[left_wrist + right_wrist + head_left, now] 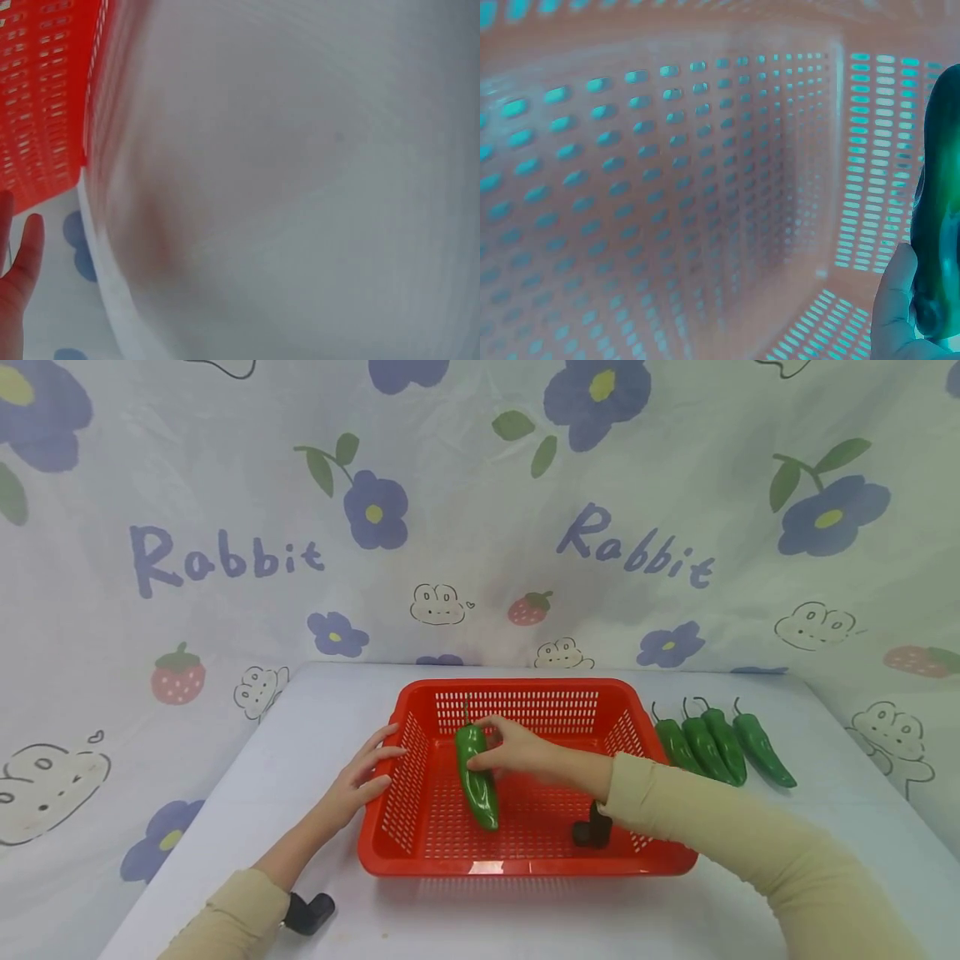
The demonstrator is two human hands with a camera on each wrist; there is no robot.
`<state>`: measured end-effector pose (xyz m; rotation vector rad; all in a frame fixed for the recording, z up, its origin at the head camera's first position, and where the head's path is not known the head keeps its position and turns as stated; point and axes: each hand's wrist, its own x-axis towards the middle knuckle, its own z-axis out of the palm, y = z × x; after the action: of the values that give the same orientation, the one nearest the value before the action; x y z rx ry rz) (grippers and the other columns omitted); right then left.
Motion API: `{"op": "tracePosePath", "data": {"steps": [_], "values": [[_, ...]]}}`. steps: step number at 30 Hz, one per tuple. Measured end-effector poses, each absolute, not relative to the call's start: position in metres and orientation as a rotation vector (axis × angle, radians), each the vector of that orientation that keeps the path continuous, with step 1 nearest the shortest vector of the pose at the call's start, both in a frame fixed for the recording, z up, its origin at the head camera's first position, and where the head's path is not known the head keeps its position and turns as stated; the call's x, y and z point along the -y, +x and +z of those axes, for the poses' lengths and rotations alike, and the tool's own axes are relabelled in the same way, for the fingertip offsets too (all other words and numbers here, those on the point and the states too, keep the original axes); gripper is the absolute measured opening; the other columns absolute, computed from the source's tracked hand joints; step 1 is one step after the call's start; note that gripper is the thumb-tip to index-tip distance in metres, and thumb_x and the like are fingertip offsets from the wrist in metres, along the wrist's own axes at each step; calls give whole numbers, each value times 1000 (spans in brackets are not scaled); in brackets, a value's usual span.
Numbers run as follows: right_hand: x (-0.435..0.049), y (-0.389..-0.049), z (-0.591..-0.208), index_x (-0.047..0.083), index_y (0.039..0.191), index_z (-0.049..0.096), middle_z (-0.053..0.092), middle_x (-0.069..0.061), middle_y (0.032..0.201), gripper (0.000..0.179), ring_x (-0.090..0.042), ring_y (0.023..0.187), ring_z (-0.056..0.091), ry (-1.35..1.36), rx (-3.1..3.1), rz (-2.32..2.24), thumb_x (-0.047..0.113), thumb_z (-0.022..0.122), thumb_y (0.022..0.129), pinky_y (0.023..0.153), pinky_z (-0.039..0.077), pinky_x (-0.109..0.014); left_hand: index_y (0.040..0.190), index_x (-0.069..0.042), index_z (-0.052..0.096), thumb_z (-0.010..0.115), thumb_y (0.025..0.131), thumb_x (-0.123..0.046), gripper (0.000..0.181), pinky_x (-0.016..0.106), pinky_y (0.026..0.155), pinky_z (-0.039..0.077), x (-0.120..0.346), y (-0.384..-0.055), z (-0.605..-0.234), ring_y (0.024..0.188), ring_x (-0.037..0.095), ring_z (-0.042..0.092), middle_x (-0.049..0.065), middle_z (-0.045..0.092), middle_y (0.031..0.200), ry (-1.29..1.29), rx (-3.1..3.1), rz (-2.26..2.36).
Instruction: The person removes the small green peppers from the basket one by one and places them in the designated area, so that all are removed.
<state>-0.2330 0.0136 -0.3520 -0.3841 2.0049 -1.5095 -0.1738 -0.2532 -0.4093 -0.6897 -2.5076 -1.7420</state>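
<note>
In the head view my right hand [513, 747] pinches a long green chili pepper [474, 777] between thumb and fingers, over the inside of a red plastic basket [525, 867]. The pepper's stem points to the far side and its tip toward me. The right wrist view shows the same pepper [939, 202] at the right edge, with a thumb [895, 300] against it. My left hand [360, 777] rests at the basket's left rim, fingers spread and fairly straight. Part of that hand [19, 277] shows beside the basket wall [45, 97] in the left wrist view.
Several more green peppers [705, 745] lie side by side on the white table [780, 835], right of the basket. A cloth [480, 527] printed with flowers and rabbits hangs behind the table. Black wrist-worn devices [309, 912] show at both sleeves.
</note>
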Motion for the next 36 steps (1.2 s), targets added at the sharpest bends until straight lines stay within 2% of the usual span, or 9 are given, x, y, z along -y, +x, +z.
{"op": "tracePosePath", "data": {"steps": [15,21,29,36], "values": [[-80,-223,-287,9,133,37,49,-17,112,60,-22,81,62,-468,-2114,-1488,11,66,81,74,54,-37,122,3,44,43,90,-4,33,20,80,49,251,-174,-409,121,-5,28,17,11,149,-721,2483,-1776],[-105,-223,-277,11,138,31,46,-19,120,65,-24,93,59,-469,-2124,-1573,13,64,81,78,53,-38,123,2,43,43,90,-3,33,19,81,49,252,-173,-411,122,-6,26,17,10,150,-715,2488,-1778],[-137,-220,-267,8,141,23,42,-22,127,69,-21,91,59,-441,-2200,-1631,13,61,84,78,52,-37,123,1,44,44,90,-4,34,19,80,49,253,-173,-408,121,-8,25,17,10,150,-709,2515,-1755],[-165,-216,-263,11,145,13,33,-20,137,76,-17,97,56,-369,-2296,-1602,20,61,87,87,48,-38,123,2,45,45,89,-4,34,19,79,49,254,-174,-407,121,-8,26,17,12,149,-711,2525,-1740]]}}
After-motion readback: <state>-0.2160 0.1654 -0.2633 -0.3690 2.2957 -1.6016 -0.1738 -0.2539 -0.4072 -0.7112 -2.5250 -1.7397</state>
